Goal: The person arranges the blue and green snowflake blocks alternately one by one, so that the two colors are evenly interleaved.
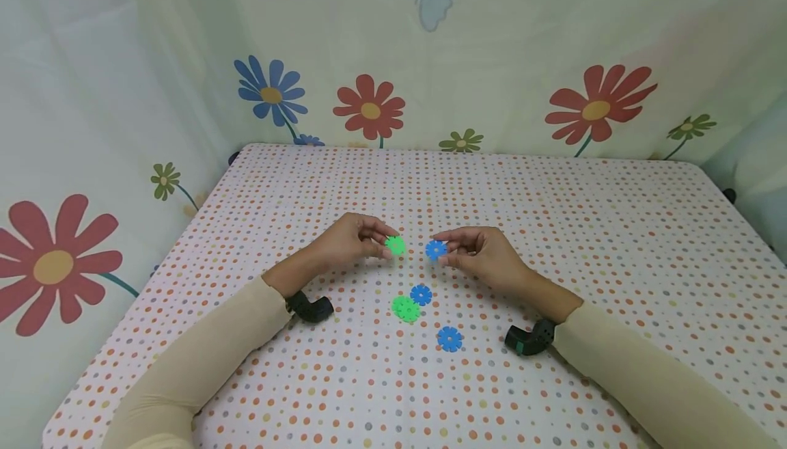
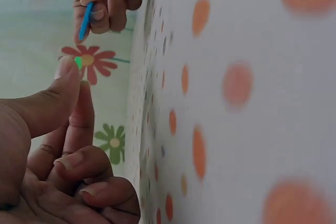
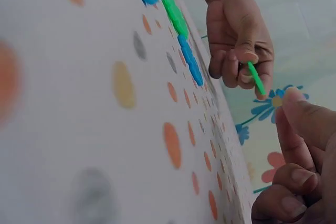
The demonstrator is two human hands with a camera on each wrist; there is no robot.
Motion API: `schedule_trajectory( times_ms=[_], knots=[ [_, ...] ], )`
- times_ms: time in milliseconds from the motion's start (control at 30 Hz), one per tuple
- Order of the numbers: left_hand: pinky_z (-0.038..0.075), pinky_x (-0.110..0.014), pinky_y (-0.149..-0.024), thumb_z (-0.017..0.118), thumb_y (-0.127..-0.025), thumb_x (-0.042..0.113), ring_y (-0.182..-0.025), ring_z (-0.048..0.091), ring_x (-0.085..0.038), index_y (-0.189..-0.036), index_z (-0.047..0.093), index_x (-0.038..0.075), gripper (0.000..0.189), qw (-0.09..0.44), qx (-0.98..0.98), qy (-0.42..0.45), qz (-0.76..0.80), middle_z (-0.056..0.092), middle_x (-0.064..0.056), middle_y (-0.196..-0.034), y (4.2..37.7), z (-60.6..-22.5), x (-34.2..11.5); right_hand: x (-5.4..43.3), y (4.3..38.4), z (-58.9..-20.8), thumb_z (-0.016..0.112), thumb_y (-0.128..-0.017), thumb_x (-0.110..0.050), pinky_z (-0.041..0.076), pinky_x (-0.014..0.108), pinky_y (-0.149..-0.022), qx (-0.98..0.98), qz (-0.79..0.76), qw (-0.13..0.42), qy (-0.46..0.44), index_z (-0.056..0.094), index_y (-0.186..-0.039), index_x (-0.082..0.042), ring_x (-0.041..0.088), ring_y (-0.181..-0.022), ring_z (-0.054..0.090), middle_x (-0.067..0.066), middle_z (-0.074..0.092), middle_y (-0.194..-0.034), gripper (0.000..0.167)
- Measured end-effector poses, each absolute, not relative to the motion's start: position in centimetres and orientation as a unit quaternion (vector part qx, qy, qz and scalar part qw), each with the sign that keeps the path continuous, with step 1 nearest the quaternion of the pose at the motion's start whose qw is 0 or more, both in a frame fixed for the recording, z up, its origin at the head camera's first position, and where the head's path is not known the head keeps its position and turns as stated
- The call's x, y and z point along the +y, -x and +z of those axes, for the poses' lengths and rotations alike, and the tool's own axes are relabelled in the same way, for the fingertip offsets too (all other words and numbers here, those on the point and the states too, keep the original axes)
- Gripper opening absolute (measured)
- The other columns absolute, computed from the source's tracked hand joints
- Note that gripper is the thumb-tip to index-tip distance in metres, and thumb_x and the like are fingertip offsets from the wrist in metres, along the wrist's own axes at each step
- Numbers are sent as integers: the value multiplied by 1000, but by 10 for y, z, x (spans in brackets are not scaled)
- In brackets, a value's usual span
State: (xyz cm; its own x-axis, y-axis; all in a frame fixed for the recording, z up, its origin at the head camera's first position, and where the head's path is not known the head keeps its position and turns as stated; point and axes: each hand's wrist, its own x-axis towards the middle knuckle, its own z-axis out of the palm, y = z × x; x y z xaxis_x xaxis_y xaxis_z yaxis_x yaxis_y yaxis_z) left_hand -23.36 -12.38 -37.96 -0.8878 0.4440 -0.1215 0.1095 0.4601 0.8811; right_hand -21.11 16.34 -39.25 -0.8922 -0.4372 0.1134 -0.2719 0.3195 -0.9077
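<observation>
My left hand pinches a green notched plastic disc between thumb and fingertips, above the table. Facing it, a blue notched disc is pinched in my right hand. The two discs are apart, with a small gap between them. Edge-on in the left wrist view, the blue disc looks thin; the right wrist view shows the green disc likewise, while the right thumb hides the blue one there. Nearer me lie overlapping green discs, with a blue disc against them.
Another blue disc lies by itself, closer to me and to the right. A dotted cloth covers the table. Flower-printed curtains hang behind it and at the sides. Each wrist wears a black camera mount.
</observation>
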Motion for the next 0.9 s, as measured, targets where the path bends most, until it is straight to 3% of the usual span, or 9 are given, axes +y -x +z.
schedule_trajectory(
  times_ms=[200,400,533,900],
  knots=[
    [46,-24,-67,76,-88,16,-85,60,-15,-118,70,14,31,147,828,-123,527,65,-3,-96,245,-373,-138,144,230,-386,75,-88,-16,41,20,-53,798,-562,81,202,69,-122,-5,5,-66,56,-2,67,-88,36],
    [50,-26,-74,74,-89,16,-91,61,-15,-121,69,15,33,117,824,-74,550,65,-4,-101,261,-374,-155,125,253,-377,72,-91,-15,30,24,-49,754,-617,117,190,62,-130,0,6,-50,34,-9,69,-83,43],
    [45,-25,-71,74,-89,22,-92,58,-14,-122,70,18,33,100,832,-60,542,66,-3,-105,276,-382,-160,115,274,-375,72,-91,-16,26,24,-49,748,-628,124,176,61,-131,0,7,-48,27,-11,71,-80,44],
    [49,-25,-78,75,-89,25,-102,61,-15,-121,71,18,33,96,845,-48,524,68,-4,-111,292,-389,-166,83,310,-382,76,-87,-28,33,22,-50,791,-583,92,163,69,-125,-11,6,-54,37,-8,67,-85,42]
  ],
)
